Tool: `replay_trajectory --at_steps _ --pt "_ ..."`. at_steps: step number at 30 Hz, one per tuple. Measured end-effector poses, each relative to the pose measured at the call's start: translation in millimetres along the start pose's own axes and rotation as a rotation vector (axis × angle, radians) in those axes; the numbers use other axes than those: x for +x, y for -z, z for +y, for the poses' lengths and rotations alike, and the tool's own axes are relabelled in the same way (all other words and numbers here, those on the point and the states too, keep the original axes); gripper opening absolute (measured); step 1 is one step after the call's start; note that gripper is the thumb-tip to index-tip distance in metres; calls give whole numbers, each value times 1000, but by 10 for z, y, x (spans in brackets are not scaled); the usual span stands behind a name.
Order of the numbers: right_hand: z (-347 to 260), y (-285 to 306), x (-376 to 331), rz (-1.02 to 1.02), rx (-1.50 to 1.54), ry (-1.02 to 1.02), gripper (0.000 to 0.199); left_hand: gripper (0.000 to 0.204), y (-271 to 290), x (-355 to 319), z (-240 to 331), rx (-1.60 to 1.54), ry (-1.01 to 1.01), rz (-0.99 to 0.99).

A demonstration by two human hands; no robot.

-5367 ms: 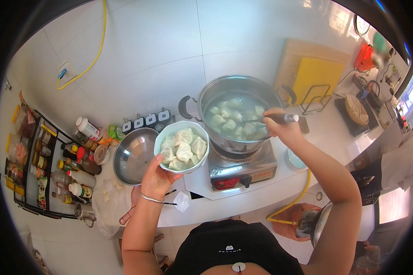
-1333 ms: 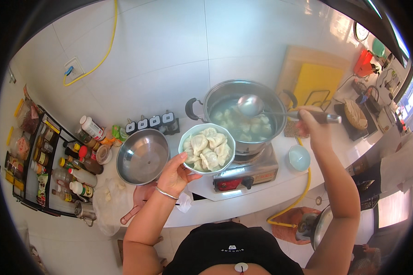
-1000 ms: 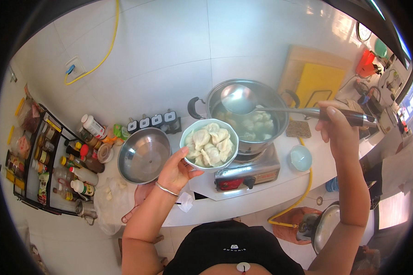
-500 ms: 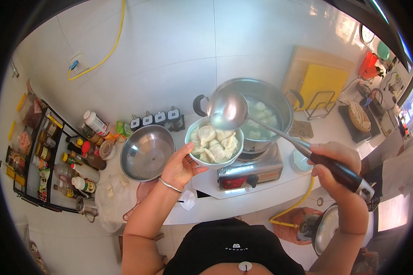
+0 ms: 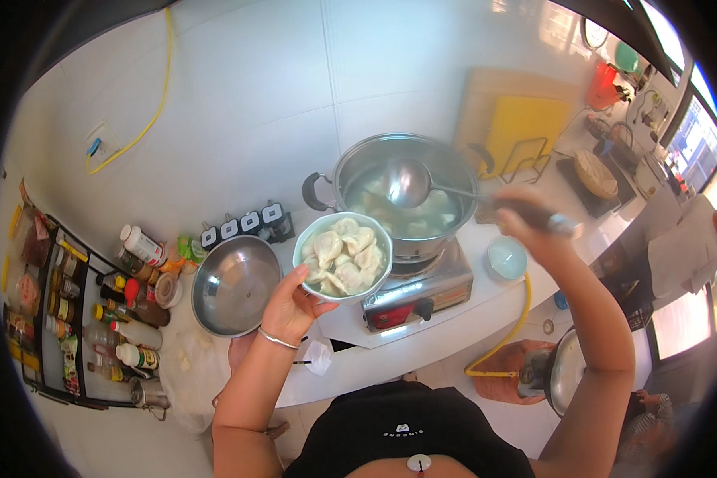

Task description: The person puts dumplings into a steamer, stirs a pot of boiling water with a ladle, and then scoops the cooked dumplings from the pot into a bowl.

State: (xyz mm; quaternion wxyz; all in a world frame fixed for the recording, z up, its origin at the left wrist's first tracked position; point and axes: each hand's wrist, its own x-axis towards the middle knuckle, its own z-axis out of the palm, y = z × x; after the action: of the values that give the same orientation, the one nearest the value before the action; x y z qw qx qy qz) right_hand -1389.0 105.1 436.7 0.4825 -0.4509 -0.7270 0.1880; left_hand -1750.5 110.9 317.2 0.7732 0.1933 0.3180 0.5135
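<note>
Fingers (image 5: pixel 301 280) of the left hand (image 5: pixel 288 307) are curling up around the underside and near rim of a pale green bowl (image 5: pixel 342 256), gripping it just in front of the pot. Fingers of the right hand (image 5: pixel 534 227) are closing around the dark handle of a metal ladle (image 5: pixel 407 182), though motion blur is smearing them.

Half a second ago the ladle's scoop was hanging right over the bowl's far rim and the right hand was lying low, near the counter's front edge. Now the scoop is sitting over the steaming pot (image 5: pixel 402 187), above the broth and floating dumplings, and the right hand is riding higher, to the right of the pot. The bowl, heaped with white dumplings (image 5: pixel 344 259), is staying in much the same spot, partly overlapping the pot's near rim and hovering above the small steel stove (image 5: pixel 422 291).

An empty steel bowl (image 5: pixel 235 283) is resting on the white counter (image 5: pixel 390 342) just left of the held bowl. Behind it, a row of small dark-capped jars (image 5: pixel 243 225) is standing against the wall. A rack of sauce bottles (image 5: pixel 95 311) is filling the far left. A small light-blue bowl (image 5: pixel 507 257) is sitting right of the stove, beneath the right forearm, and a yellow cutting board (image 5: pixel 518 131) is leaning against the wall beyond.
</note>
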Motion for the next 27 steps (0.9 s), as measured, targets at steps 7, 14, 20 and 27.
replay_trajectory --at_steps 7,14,20,27 --pt "121 -254 164 -677 -807 517 18 52 69 -97 8 46 7 -6" --pt "144 -470 304 -857 -870 617 20 54 291 -136 11 105 56 -52" --pt "196 -540 323 -814 -737 470 21 52 284 -187 -71 152 77 -101" --pt "224 -443 -88 -414 -439 -7 42 60 200 -192 -344 216 220 -231"
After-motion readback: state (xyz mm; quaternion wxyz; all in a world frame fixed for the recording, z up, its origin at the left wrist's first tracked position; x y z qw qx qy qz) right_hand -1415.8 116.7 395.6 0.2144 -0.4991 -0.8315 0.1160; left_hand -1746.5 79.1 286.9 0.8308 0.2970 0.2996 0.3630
